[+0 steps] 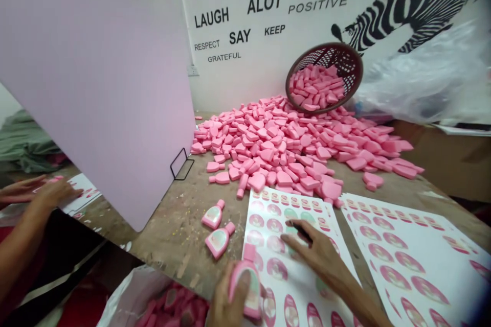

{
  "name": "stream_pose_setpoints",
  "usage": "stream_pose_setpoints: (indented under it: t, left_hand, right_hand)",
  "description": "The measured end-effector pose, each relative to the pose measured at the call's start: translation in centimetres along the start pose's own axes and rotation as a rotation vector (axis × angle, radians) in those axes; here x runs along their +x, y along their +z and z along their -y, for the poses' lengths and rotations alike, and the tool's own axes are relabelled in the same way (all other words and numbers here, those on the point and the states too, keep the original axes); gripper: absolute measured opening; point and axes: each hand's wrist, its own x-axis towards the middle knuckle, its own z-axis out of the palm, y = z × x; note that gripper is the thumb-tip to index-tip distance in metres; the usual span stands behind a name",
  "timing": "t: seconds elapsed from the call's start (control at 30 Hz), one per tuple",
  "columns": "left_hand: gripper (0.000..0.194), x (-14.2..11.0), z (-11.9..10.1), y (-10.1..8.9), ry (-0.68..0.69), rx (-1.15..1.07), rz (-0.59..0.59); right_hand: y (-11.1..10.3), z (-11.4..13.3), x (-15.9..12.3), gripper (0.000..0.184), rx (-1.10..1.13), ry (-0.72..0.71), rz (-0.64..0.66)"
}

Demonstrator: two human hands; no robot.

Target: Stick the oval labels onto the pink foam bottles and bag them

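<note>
My left hand (226, 296) is wrapped round a small pink bottle-shaped piece (248, 286), which has an oval label on its front. Over the sheet of stickers (276, 245), my right hand (316, 250) reaches with thumb and forefinger stretched out and apart. A dark strip shows between those fingers; I cannot tell whether it is shadow or an object. The sheet carries round, oval and small pink labels, with bare greenish spots among them. Two labelled pink bottles (213, 215) (219, 240) lie on the table just left of the sheet.
A large heap of pink bottles (268, 138) spreads behind the sheets, below a tipped brown basket (355, 74). More sticker sheets (406, 250) lie at right. A lilac panel (115, 87) on a black wire stand separates a co-worker's hands (49, 194). A bag of pink pieces (172, 306) sits below the table edge.
</note>
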Motion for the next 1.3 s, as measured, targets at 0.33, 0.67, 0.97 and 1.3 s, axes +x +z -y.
stream_pose_setpoints:
  t: [0.33, 0.67, 0.97, 1.3]
  left_hand:
    - [0.034, 4.3, -0.7, -2.3, 0.239, 0.690, -0.167]
    - [0.034, 4.2, -4.4, -1.8, 0.541, 0.566, -0.154]
    - [0.042, 1.0, -3.6, 5.4, -0.046, -0.112, 0.476]
    - [0.037, 0.3, -2.6, 9.8, 0.024, -0.084, 0.329]
  right_hand:
    - [0.2, 4.0, 16.8, 0.052, -0.774, -0.410, 0.078]
    - [-3.5, 5.2, 8.5, 0.027, -0.831, -0.539, 0.196]
    - [-6.6, -0.1, -3.8, 0.033, -0.352, -0.483, 0.157]
    - [-4.2, -6.8, -8.4, 0.015, -0.596, -0.294, -0.327]
